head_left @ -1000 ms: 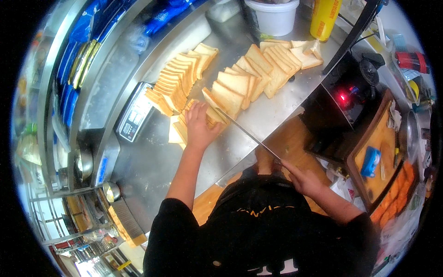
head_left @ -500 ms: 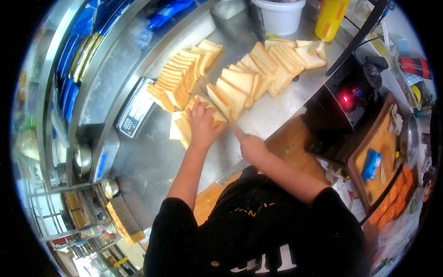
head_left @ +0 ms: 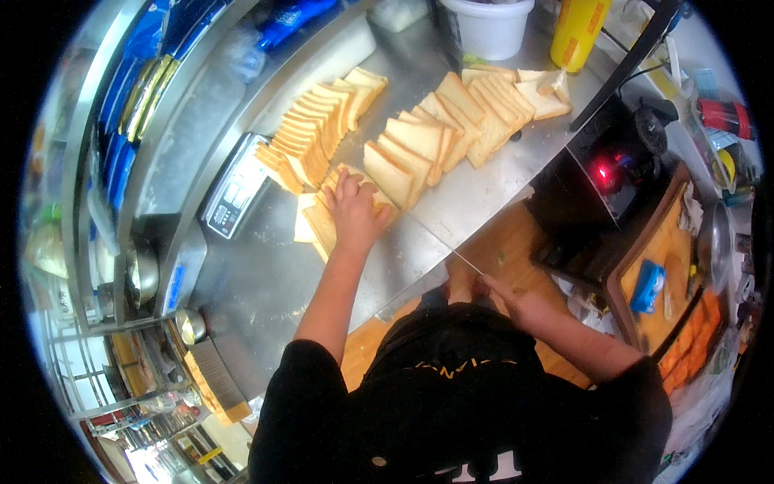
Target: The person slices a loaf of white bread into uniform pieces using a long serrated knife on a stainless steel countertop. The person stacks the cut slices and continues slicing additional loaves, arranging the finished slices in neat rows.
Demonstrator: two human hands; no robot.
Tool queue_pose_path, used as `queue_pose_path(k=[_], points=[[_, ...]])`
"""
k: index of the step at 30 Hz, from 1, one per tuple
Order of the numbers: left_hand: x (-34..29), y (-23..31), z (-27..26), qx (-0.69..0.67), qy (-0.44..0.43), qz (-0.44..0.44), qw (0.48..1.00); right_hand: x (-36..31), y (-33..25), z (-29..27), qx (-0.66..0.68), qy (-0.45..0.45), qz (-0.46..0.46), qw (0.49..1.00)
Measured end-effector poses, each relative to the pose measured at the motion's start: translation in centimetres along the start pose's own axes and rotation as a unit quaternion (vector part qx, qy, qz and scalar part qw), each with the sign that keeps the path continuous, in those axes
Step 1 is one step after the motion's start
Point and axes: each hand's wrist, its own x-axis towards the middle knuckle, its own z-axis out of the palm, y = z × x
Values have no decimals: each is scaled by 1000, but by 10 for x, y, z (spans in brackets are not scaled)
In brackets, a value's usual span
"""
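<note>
My left hand (head_left: 355, 211) is curled over a small stack of bread slices (head_left: 319, 229) on the steel counter, its fingers on top and its thumb at the right side. My right hand (head_left: 520, 306) grips a long thin knife (head_left: 442, 240), its handle mostly hidden in my fist. From beyond the counter's front edge, the blade reaches in toward the right side of the stack. A leaning row of bread slices (head_left: 403, 165) runs from there to the far right. Another fanned row of slices (head_left: 310, 133) lies beyond my left hand.
A digital scale (head_left: 235, 189) stands left of the bread. At the back are a white tub (head_left: 488, 31) and a yellow cylinder (head_left: 576, 36). A dark post (head_left: 625, 64) rises at the counter's right end, near a black appliance with a red light (head_left: 603, 173).
My right hand has drawn back toward me and to the right, past the counter edge, exposing the long blade. My left hand stays on the bread.
</note>
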Motion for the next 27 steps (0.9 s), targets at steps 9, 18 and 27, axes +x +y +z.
queue_pose_path(k=[9,18,27], points=[[-5,2,-12,-117,74,-37,990,-91,26,-9,-10,24,-60,998],[3,0,-23,-64,26,21,997,-51,-1,-28,29,101,-107,989],[-7,-17,-21,-153,34,-6,988,-3,-25,-36,75,113,-91,987]])
